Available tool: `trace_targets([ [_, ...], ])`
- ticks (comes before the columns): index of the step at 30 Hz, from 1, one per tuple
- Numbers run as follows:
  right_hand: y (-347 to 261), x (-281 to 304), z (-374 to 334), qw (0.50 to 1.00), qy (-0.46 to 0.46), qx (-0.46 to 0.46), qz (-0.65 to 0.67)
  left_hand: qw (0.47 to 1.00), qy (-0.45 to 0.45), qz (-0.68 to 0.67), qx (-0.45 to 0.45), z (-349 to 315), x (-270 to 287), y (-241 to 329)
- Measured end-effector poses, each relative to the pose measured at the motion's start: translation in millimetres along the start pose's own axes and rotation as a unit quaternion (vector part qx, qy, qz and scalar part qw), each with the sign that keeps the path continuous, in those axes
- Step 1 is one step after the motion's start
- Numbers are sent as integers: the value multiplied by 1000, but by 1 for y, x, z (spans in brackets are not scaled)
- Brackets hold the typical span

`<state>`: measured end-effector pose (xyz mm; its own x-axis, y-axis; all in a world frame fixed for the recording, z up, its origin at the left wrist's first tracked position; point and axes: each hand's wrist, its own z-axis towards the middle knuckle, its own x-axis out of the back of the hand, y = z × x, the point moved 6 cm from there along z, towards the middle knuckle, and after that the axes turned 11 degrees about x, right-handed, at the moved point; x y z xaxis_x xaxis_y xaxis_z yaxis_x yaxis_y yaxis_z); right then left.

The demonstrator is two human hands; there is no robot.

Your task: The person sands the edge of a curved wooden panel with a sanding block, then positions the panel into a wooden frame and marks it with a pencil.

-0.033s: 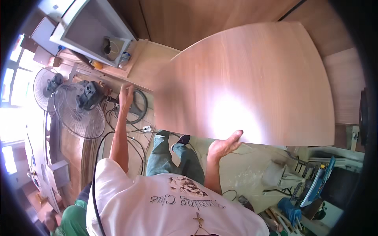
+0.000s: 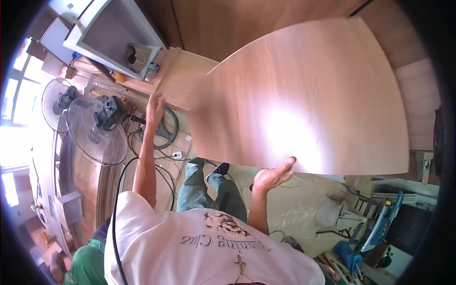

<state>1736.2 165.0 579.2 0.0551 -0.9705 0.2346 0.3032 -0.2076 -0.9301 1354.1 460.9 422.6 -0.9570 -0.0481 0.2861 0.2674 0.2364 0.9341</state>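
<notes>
1. Wooden panels (image 2: 223,23) stand beyond the wooden board (image 2: 313,85) before me.
2. My right hand (image 2: 271,179) grips its near edge, thumb (image 2: 288,163) uppermost.
3. My left hand (image 2: 155,105), arm (image 2: 145,166) outstretched: I cannot tell its grip.

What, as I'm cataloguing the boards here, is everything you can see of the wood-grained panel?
The wood-grained panel is broad, flat and light brown, apparently wood or wood-effect board. Its upper and right edges bow outward; the lower is nearly straight, the left end blurred. Its face shines at lower middle. It is raised above the floor, tilt unclear. The right hand grips its lower edge, thumb on the face; the left hand appears apart.
</notes>
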Motion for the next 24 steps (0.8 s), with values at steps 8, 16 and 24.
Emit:
trace_targets([
  [8, -145, -4, 74, 923, -194, 166, 288, 969, -142, -59, -193, -4, -12, 257],
  [16, -218, -86, 144, 833, -378, 259, 310, 951, -220, -192, -103, 5, 24, 226],
  [24, -285, -258, 170, 716, -557, 287, 309, 919, -200, -340, -2, -52, 55, 159],
])
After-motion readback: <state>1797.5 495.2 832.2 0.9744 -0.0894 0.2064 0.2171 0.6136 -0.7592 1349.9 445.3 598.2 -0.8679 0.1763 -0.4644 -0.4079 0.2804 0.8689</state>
